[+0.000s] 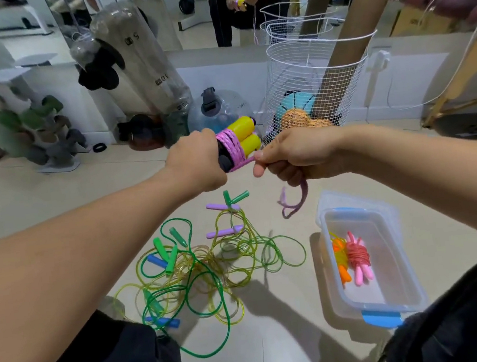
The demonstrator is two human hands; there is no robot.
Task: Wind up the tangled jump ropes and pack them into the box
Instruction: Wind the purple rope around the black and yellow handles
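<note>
My left hand (196, 162) grips a pair of yellow jump-rope handles (245, 135) with pink rope (232, 150) wound around them. My right hand (294, 156) pinches the loose end of that pink rope, and its tail (294, 201) hangs below the hand. On the floor lies a tangle of green and yellow ropes (200, 269) with green, blue and purple handles. The clear plastic box (392, 270) with blue clips sits at the right. Inside it lie a wound orange rope (340, 258) and a wound pink rope (358, 259).
A white wire basket (318, 80) with cardboard tubes and balls stands behind my hands. Large clear bottles (138, 63) and a rack of dumbbells (45, 135) line the wall at the left. A mirror shows a seated person. My dark-trousered knees frame the bottom corners.
</note>
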